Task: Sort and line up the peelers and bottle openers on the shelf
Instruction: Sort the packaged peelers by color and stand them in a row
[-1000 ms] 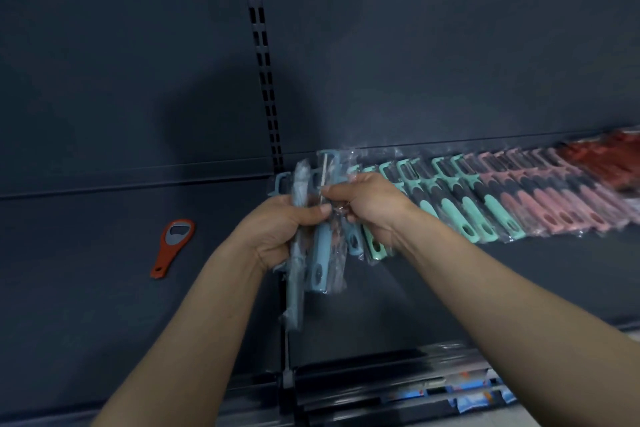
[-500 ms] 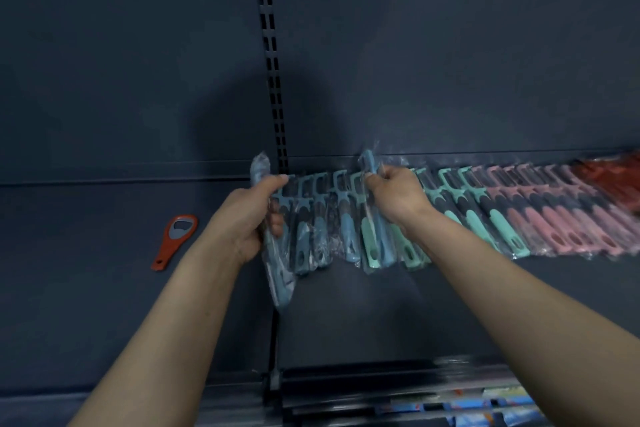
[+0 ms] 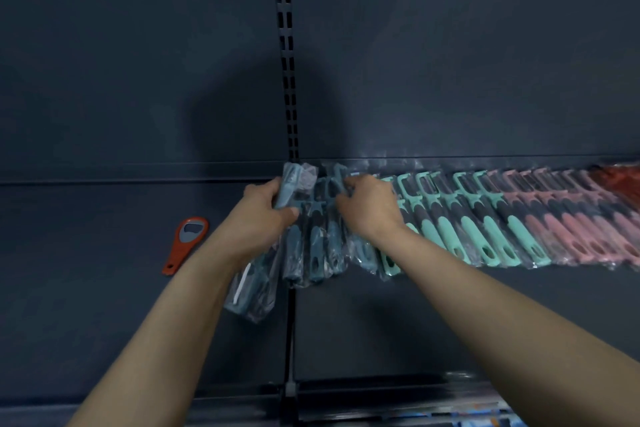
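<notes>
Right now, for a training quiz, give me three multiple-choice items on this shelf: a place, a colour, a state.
1. Where is the orange bottle opener?
A) among red peelers
B) alone, left of the left hand
C) in a hand

2. Which follow the mint-green peelers rightward?
A) yellow
B) white
C) pink peelers

3. The left hand is:
A) gripping wrapped blue peelers
B) lying flat and open
C) empty

Key: 1B, it lies by itself beyond that hand; 2C, pink begins where mint ends; 3A, its fingers curl round them.
</notes>
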